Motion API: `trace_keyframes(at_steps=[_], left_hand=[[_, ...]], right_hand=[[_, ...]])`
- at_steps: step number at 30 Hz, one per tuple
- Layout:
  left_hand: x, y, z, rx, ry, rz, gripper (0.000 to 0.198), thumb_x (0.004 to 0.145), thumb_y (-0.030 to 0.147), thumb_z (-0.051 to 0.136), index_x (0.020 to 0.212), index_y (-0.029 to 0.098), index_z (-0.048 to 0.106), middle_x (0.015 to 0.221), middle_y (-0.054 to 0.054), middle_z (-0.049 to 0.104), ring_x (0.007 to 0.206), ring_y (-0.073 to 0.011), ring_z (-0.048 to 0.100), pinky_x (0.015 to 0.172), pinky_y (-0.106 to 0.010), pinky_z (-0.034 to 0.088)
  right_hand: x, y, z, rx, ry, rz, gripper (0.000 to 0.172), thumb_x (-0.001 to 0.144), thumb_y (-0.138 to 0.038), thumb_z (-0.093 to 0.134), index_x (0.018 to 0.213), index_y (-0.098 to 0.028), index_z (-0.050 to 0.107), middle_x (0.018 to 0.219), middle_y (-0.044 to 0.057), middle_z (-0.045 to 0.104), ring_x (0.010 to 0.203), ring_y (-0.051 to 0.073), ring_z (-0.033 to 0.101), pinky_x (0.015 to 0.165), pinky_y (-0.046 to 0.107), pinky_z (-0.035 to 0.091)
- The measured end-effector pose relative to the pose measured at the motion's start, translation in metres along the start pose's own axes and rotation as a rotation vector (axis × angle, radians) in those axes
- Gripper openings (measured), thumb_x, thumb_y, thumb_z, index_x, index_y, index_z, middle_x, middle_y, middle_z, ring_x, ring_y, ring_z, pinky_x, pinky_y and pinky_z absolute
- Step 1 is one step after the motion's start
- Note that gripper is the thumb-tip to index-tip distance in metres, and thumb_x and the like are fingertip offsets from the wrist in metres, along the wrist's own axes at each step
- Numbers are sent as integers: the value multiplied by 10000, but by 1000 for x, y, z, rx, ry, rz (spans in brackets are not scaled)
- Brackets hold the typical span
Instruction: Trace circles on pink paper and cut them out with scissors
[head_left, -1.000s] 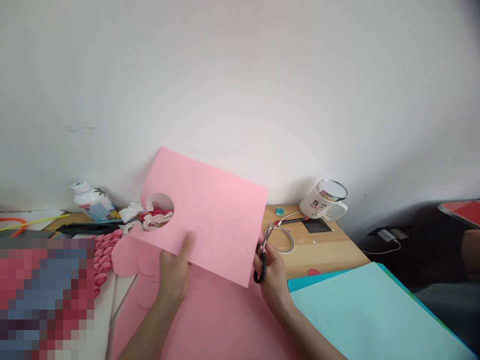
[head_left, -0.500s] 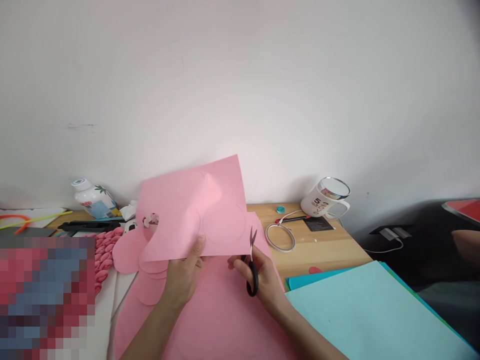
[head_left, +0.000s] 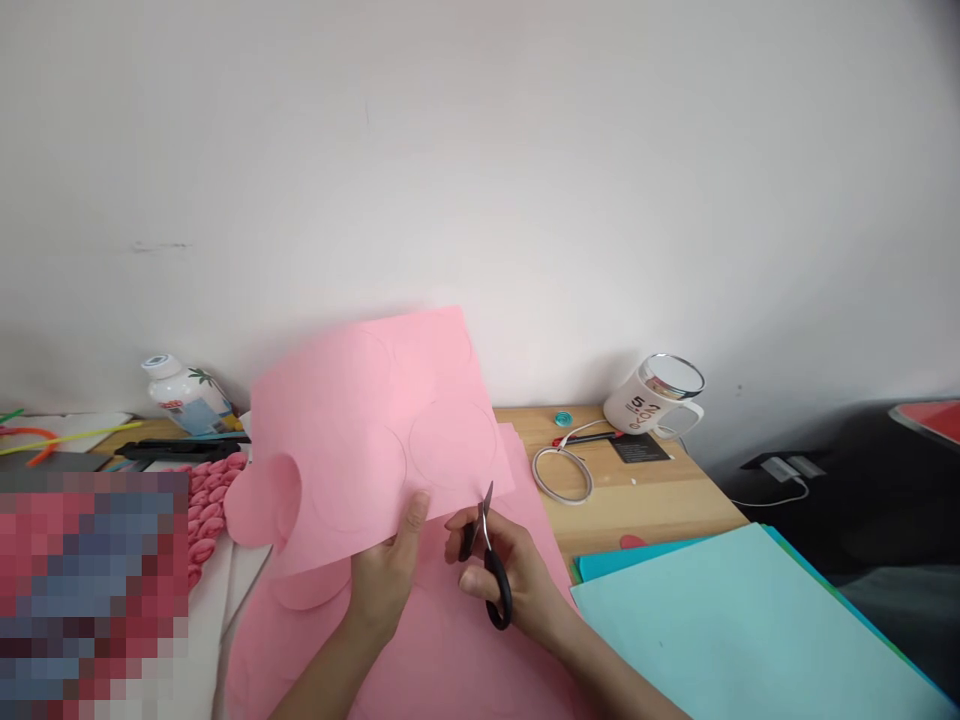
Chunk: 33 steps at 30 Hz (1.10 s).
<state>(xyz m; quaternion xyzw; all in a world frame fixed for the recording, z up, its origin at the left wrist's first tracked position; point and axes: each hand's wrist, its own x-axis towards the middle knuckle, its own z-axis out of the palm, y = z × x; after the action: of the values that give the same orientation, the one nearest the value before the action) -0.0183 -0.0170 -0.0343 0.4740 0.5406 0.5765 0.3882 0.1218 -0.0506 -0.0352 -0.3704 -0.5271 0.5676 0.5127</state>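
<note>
My left hand (head_left: pixel 388 570) pinches the lower edge of a pink paper sheet (head_left: pixel 360 400), thumb on top and fingers beneath. Faint circle outlines are drawn on the sheet, and a rounded piece has been cut out of its left side. In my right hand (head_left: pixel 517 570) is a pair of scissors (head_left: pixel 496 585) with black handles, the blades pointing up and parted slightly. The blade tips are close to the sheet's lower right edge; whether they touch it I cannot tell. Under both hands lies larger pink paper (head_left: pixel 450 650), with a cut pink round (head_left: pixel 311 587) partly hidden by the sheet.
At the right are a white mug (head_left: pixel 651 395), a white ring-shaped coil (head_left: pixel 562 475), a red-and-black pen (head_left: pixel 589 438) and stacked blue-green paper (head_left: pixel 720 610). A white bottle (head_left: pixel 187 395) and pink braided yarn (head_left: pixel 210 510) are at the left. A wall rises behind the table.
The pink sheet has tilted and shifted, its left side now lower. My left hand has moved slightly right, while the scissors in my right hand have moved a little left and down.
</note>
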Motion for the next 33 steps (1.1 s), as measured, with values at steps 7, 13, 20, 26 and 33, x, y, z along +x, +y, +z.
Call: trace_keyframes(at_steps=[7,13,20,26,33], left_hand=[[-2,0,0,89,-29,30,441,682,502,650,942,147,645,1038,-114,671,1084,-288,556,985,-408,395],[-7,0,3,342,15,81,449,631,547,652,876,171,673,995,-114,684,1159,-334,493,1059,-465,294],[-7,-10,-4,-50,-294,-109,648,649,774,400,843,232,698,998,-54,671,1129,-291,521,1042,-400,364],[-13,-14,-5,-114,-373,-238,383,831,523,456,942,214,653,1067,-34,623,1020,-237,569,911,-395,463],[-15,-17,9,-90,-387,-341,403,799,451,560,1155,262,560,1162,-73,595,1110,-247,527,925,-355,453]], right_hand=[[-2,9,7,122,96,49,322,696,-441,688,828,-187,542,580,-32,521,514,112,467,527,258,387],[0,5,8,75,223,51,333,701,-442,683,809,-186,499,596,-38,503,527,113,469,535,254,400],[3,-7,1,69,257,5,396,632,-464,737,762,-188,484,636,-30,492,574,119,456,546,247,397],[4,4,0,113,288,73,373,686,-470,696,797,-185,481,584,-34,524,506,105,467,525,250,418],[3,-3,-5,134,281,4,429,628,-440,759,849,-182,497,634,-39,500,584,112,467,533,223,398]])
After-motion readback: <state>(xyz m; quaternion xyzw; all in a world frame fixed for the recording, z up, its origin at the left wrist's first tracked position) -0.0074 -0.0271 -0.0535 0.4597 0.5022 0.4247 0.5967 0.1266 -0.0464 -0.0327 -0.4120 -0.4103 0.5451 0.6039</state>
